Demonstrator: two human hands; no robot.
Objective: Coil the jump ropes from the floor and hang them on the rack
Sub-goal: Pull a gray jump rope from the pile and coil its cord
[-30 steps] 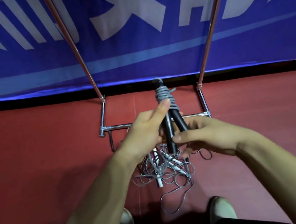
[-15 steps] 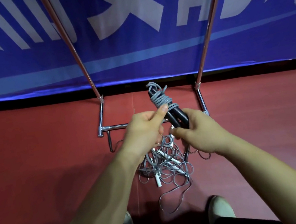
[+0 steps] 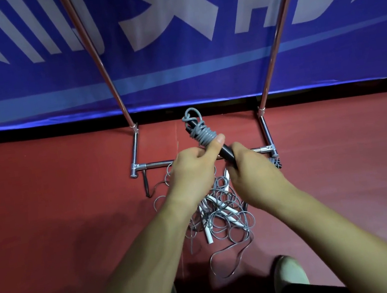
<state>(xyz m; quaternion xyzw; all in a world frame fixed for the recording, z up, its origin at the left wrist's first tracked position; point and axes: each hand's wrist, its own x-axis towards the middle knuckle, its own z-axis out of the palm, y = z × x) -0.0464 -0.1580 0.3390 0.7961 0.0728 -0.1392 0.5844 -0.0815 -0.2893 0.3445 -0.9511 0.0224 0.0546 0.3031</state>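
1. Wound jump rope [image 3: 204,135]: grey cord wrapped tight round paired black handles, held up over the rack [image 3: 154,164] base bar, tipped leftward now after standing near upright a second ago.
2. Left hand [image 3: 191,172] curled round the handles, thumb pressing the lowest turns; right hand [image 3: 252,172] clenched on the bottom end, lower than before.
3. Looks like locking off the wrap: coiling nearly done, hanging not yet begun.
4. Underneath, a tangle of loose ropes [image 3: 220,208] waiting on the red floor.

Red floor [image 3: 44,200] — a tangle of grey jump ropes [image 3: 224,213] lies against the rack's chrome base [image 3: 135,151]
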